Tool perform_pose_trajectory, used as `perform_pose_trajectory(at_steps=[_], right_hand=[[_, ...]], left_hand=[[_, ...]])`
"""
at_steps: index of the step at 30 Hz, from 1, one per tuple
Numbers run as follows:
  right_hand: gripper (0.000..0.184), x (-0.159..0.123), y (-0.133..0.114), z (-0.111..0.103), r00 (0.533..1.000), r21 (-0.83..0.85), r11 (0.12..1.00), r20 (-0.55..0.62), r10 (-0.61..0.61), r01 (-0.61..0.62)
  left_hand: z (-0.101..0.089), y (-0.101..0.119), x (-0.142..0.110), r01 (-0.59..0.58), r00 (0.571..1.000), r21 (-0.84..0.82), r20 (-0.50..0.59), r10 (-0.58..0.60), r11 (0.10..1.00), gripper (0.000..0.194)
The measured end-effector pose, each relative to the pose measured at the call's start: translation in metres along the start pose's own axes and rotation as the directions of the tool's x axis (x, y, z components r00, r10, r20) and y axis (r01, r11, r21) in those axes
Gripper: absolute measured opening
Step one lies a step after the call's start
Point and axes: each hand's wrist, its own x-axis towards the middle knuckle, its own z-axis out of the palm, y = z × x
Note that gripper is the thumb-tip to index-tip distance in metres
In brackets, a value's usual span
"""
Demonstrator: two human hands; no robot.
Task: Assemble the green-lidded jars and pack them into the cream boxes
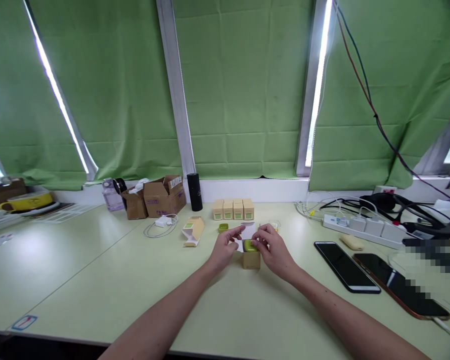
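In front of me stands a small open kraft cardboard box (pixel 251 261) with its white inner flaps up. A green square-looking piece (pixel 249 245), perhaps a small container or lid, sits in its mouth. My right hand (pixel 273 250) has thumb and fingertips closed on the green piece at its right side. My left hand (pixel 225 246) is at the left side of the box, index finger stretched toward the flap and thumb apart, holding nothing that I can see. Just behind it lies another small green square container (pixel 223 228). A clear round item (pixel 274 225) is partly hidden behind my right hand.
Several closed kraft boxes (pixel 233 209) stand in a row at the back. An opened box (pixel 193 231) lies to the left, near a white charger with cable (pixel 164 221). Two phones (pixel 347 266) and a power strip (pixel 363 231) lie right. A black cylinder (pixel 194 192) stands behind.
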Motion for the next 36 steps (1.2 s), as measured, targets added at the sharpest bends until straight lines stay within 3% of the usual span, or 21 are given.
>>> perform_pose_trajectory(at_steps=[13, 28, 36], right_hand=[[0.019, 0.005, 0.005, 0.005, 0.996, 0.029, 0.996, 0.008, 0.09, -0.09], [0.021, 0.006, 0.002, 0.002, 0.994, 0.014, 0.994, 0.017, 0.106, -0.107], [0.021, 0.007, 0.022, -0.006, 0.972, 0.091, 0.973, -0.092, 0.218, -0.21]], left_hand=[[0.0, 0.0, -0.001, -0.015, 1.0, 0.007, -0.002, 0.015, 1.0, 0.07], [0.0, 0.004, -0.002, 0.004, 1.0, 0.001, -0.006, -0.004, 1.0, 0.071], [-0.002, 0.004, 0.0, 0.011, 0.999, -0.037, -0.041, -0.013, 0.999, 0.069]])
